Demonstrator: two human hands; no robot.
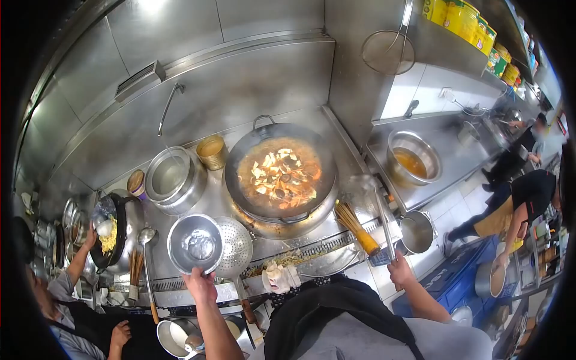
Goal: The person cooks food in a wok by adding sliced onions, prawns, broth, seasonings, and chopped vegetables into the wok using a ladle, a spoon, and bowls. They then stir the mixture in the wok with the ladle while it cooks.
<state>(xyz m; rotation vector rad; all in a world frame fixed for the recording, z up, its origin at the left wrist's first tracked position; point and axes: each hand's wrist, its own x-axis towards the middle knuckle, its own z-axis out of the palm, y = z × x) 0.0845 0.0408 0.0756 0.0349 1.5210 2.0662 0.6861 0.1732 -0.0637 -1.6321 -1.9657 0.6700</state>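
- The left hand (pixel 202 288) has its fingers closed on the near rim of a metal bowl (pixel 195 243); the bowl is held just in front of the wok, to its left, and covers part of a perforated skimmer (pixel 235 245).
- The right hand (pixel 400 271) is wrapped tight round the handle of a long metal tool (pixel 383 219); it may be a ladle, though its far end is blurred.
- The wok (pixel 329 168) sits on the stove ahead; it holds reddish-brown broth (pixel 282 144) with pale pieces gathered in the middle.
- A bamboo brush (pixel 358 229) lies between the wok and the long tool; a white cloth (pixel 281 277) rests at the stove's front edge.
- Left of the wok stand a tin (pixel 212 157) and a large pot (pixel 180 206); at far left, a co-worker's hand (pixel 90 238) is beside a second wok (pixel 120 231).
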